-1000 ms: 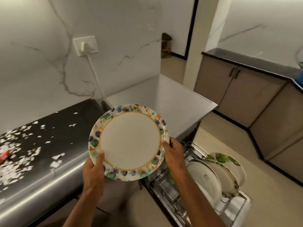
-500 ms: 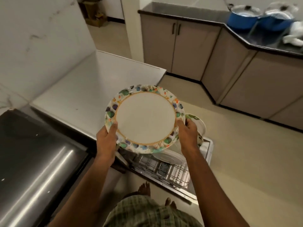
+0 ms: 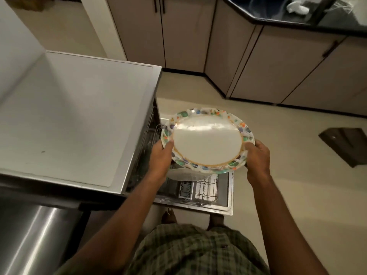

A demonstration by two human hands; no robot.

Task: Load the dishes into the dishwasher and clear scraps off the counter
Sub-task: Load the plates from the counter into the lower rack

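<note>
A white plate with a colourful patterned rim (image 3: pixel 206 140) is held nearly flat over the pulled-out wire rack (image 3: pixel 200 190) of the open dishwasher (image 3: pixel 225 192). My left hand (image 3: pixel 160 155) grips its left rim, thumb on top. My right hand (image 3: pixel 257 156) grips the right rim. Under the plate, part of another white plate (image 3: pixel 184 175) shows in the rack. The rest of the rack's load is hidden by the held plate.
The dishwasher's white top (image 3: pixel 79 116) fills the left. A steel counter front (image 3: pixel 35 235) lies at the lower left. Beige cabinets (image 3: pixel 268 62) with a dark counter run along the back and right. A dark mat (image 3: pixel 345 145) lies on the floor at right. My feet (image 3: pixel 168 215) stand by the door.
I have turned from the scrap-strewn counter to the dishwasher. The plate, held in both hands, has moved right and down over the rack and tilted flatter.
</note>
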